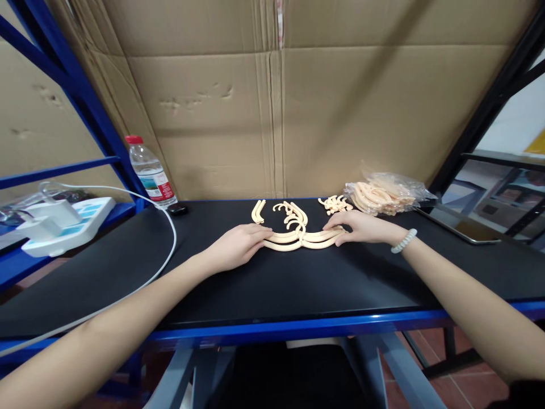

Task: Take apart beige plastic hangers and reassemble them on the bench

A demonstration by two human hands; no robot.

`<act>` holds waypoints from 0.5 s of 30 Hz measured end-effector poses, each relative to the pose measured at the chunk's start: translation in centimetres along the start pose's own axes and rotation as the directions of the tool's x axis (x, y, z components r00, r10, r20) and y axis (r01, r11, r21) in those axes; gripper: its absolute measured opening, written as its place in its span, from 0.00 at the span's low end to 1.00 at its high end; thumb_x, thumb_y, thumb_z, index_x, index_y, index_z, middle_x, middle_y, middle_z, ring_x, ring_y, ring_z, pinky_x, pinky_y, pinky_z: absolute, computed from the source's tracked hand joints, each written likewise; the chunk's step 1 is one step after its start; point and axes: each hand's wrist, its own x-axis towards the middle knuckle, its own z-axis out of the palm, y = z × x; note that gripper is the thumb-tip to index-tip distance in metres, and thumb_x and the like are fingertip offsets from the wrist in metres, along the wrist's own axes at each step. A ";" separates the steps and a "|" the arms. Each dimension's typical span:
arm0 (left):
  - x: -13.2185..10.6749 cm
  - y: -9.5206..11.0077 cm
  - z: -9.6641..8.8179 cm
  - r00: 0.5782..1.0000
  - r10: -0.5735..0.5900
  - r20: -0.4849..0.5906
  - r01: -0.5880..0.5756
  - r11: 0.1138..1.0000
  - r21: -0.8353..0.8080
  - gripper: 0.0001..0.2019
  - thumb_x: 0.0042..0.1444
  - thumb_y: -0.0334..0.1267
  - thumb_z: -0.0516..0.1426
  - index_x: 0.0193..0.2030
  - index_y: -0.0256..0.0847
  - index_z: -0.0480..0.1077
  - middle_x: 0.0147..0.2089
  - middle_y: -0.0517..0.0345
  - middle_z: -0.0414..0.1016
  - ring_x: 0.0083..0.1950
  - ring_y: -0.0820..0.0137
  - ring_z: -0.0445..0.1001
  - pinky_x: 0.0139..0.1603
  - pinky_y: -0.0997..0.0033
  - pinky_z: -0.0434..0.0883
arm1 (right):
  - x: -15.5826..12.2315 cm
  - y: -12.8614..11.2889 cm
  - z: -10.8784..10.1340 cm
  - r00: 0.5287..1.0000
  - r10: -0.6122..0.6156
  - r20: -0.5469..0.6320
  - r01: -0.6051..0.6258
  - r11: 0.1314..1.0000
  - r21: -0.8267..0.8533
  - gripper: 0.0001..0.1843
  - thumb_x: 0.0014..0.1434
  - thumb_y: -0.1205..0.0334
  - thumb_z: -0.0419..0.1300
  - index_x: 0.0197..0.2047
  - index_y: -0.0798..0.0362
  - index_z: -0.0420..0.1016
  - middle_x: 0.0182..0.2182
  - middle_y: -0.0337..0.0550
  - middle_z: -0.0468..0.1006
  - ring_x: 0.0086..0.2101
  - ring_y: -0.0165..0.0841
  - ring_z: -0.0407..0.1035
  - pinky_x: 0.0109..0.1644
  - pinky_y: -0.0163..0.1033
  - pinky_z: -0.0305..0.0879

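A stack of long curved cream plastic strips (298,240) lies on the black tabletop (272,278). My left hand (238,245) rests palm down with fingers stretched onto the stack's left end. My right hand (360,226), with a white bead bracelet on its wrist, lies flat on the right end, fingers extended. Behind the stack sit several hooked cream pieces (293,214), a short curved pair (258,211) to their left, and a small heap of little cream pieces (336,204) to their right.
A clear plastic bag of more cream pieces (383,195) lies at the back right, a tablet (464,226) beside it. A water bottle (150,172), a small black object (177,208), a white cable (168,227) and a white charger on a box (59,221) are on the left. Cardboard (272,96) walls the back.
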 end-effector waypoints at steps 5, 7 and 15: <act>0.1 -0.3 -0.2 1.000 -0.003 -0.006 0.003 0.999 0.033 0.15 0.65 0.33 0.46 0.52 0.40 0.69 0.52 0.50 0.75 0.53 0.65 0.73 0.54 0.63 0.69 | 0.1 -0.6 0.1 1.000 -0.016 0.005 0.016 1.000 0.022 0.21 0.55 0.50 0.62 0.48 0.53 0.75 0.43 0.47 0.77 0.43 0.39 0.69 0.48 0.43 0.63; 0.0 -0.4 -0.3 1.000 0.001 -0.007 -0.001 0.999 0.037 0.15 0.65 0.32 0.46 0.51 0.40 0.70 0.50 0.51 0.76 0.51 0.65 0.74 0.52 0.64 0.70 | 0.2 -0.9 0.2 1.000 -0.012 -0.002 0.012 0.999 0.032 0.21 0.55 0.50 0.62 0.48 0.53 0.76 0.43 0.47 0.77 0.43 0.39 0.69 0.48 0.43 0.63; 0.0 0.1 -0.7 1.000 -0.004 -0.005 0.004 1.000 0.013 0.14 0.64 0.33 0.47 0.51 0.40 0.70 0.50 0.51 0.76 0.51 0.65 0.74 0.52 0.63 0.70 | 0.3 -1.2 0.2 1.000 -0.020 -0.009 0.020 0.999 0.033 0.20 0.55 0.50 0.62 0.47 0.53 0.76 0.42 0.47 0.77 0.43 0.38 0.69 0.48 0.43 0.63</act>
